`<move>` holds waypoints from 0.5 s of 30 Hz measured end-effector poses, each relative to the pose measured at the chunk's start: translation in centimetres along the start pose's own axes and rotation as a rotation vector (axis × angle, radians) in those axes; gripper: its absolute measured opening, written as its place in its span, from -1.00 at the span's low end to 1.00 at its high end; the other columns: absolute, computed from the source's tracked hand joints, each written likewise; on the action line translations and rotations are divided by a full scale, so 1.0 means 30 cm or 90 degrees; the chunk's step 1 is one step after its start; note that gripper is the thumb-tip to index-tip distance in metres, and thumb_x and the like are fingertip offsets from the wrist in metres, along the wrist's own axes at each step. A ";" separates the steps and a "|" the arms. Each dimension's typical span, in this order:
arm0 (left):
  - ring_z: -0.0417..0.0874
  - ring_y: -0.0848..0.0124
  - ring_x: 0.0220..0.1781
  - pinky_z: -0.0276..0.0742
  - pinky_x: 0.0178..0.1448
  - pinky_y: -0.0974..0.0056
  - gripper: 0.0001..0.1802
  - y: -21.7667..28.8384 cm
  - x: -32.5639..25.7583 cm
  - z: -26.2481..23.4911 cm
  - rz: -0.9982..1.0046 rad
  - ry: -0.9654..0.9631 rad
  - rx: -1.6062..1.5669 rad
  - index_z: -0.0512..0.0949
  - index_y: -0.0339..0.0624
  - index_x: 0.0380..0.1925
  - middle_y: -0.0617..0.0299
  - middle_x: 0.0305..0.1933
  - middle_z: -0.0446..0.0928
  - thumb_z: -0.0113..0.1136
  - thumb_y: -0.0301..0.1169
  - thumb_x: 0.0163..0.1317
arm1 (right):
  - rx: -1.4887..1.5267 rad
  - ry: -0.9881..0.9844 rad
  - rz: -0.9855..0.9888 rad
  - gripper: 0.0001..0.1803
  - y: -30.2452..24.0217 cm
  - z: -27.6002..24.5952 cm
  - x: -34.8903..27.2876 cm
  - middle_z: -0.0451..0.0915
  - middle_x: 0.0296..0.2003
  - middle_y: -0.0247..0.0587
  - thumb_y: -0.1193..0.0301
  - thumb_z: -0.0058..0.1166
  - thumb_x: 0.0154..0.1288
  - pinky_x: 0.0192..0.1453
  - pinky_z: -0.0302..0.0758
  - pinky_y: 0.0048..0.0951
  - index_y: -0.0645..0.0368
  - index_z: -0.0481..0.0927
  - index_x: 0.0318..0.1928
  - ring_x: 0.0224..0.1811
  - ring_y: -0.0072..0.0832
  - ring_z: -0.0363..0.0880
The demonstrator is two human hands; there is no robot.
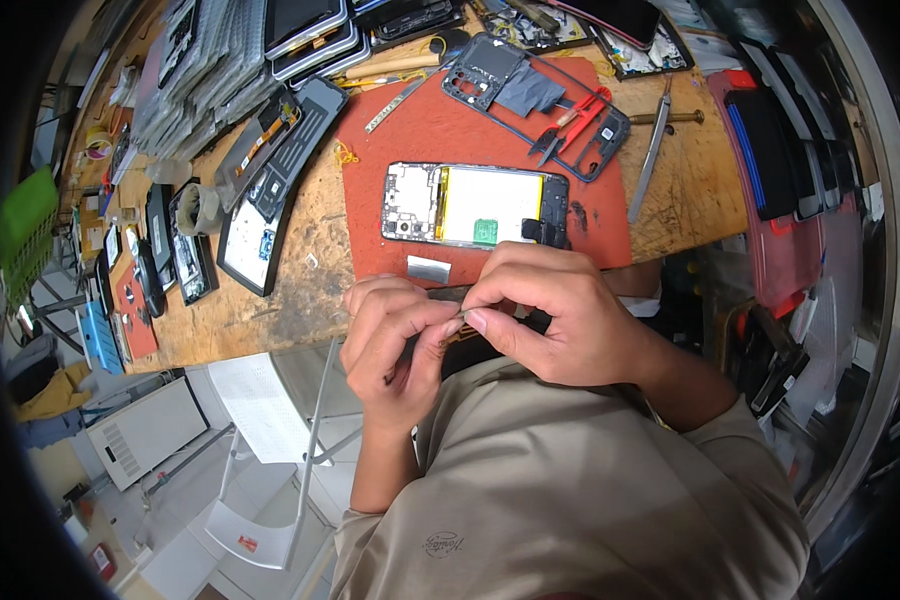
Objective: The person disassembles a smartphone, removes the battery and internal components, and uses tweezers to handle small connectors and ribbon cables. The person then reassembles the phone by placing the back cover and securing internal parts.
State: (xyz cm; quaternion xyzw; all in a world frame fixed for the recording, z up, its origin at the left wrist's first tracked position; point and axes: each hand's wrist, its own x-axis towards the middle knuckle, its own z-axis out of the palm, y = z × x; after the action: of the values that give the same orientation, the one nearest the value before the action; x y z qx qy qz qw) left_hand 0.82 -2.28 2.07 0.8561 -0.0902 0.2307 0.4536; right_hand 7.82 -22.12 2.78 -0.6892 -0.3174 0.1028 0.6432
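Observation:
My left hand point(395, 335) and my right hand point(560, 315) meet fingertip to fingertip at the bench's near edge. Both are closed in a pinch on something small and thin that I cannot make out. Below the fingertips shows a dark piece with a gold-coloured part, mostly hidden by the hands. Just beyond them an opened smartphone point(518, 203) lies on a red work mat point(370, 150), its white battery with yellow edges and its circuit board exposed. A small silver rectangular piece point(428, 269) rests on the mat between the phone and my left hand.
Red-handled cutters point(578, 122) lie across an empty phone frame point(460, 85) at the mat's far right. Tweezers point(650, 160) and a screwdriver point(682, 117) are beside it. Phone parts point(255, 235) and stacked bubble-wrapped items point(205, 90) crowd the left. A white chair point(260, 405) stands below the bench.

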 end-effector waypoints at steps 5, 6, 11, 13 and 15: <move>0.67 0.13 -0.18 0.56 -0.02 0.11 -0.79 -0.001 0.001 0.007 -0.006 0.009 -0.009 0.75 -0.26 -0.26 0.15 -0.29 0.67 0.60 -0.54 0.11 | 0.024 0.004 0.043 -0.92 -0.002 0.003 -0.007 0.66 -0.31 -0.11 0.59 0.33 0.34 -0.24 0.57 -0.24 0.29 0.66 -0.24 -0.31 -0.23 0.70; 0.67 0.13 -0.18 0.57 -0.03 0.11 -0.79 -0.001 0.001 0.005 0.005 0.007 0.002 0.75 -0.26 -0.26 0.15 -0.30 0.67 0.60 -0.54 0.11 | 0.024 0.005 0.045 -0.93 -0.004 0.005 -0.006 0.65 -0.32 -0.15 0.61 0.33 0.34 -0.26 0.55 -0.30 0.29 0.67 -0.23 -0.32 -0.33 0.67; 0.67 0.13 -0.18 0.59 -0.04 0.10 -0.80 -0.001 0.001 -0.005 0.018 0.002 0.016 0.76 -0.25 -0.27 0.15 -0.30 0.67 0.61 -0.54 0.10 | 0.061 -0.006 0.082 -0.95 -0.007 0.017 -0.006 0.63 -0.35 -0.27 0.60 0.30 0.39 -0.32 0.48 -0.45 0.28 0.66 -0.24 -0.34 -0.57 0.60; 0.67 0.13 -0.18 0.59 -0.05 0.10 -0.80 -0.005 0.002 -0.007 0.036 0.004 0.021 0.77 -0.24 -0.29 0.15 -0.31 0.67 0.61 -0.52 0.08 | 0.108 -0.017 0.124 -0.94 -0.005 0.025 -0.009 0.63 -0.35 -0.28 0.57 0.28 0.42 -0.30 0.48 -0.46 0.28 0.66 -0.24 -0.33 -0.59 0.58; 0.67 0.14 -0.19 0.59 -0.05 0.10 -0.79 -0.008 0.002 -0.009 0.044 0.005 0.022 0.77 -0.24 -0.30 0.16 -0.31 0.67 0.62 -0.50 0.07 | 0.142 -0.028 0.156 -0.93 -0.001 0.030 -0.013 0.63 -0.35 -0.30 0.55 0.25 0.46 -0.28 0.47 -0.47 0.28 0.65 -0.24 -0.33 -0.61 0.57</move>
State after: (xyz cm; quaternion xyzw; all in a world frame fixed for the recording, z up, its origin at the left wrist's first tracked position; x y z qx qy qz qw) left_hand 0.86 -1.90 2.04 0.8591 -0.1142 0.2514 0.4309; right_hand 7.01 -21.60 2.56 -0.6445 -0.2315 0.2302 0.6915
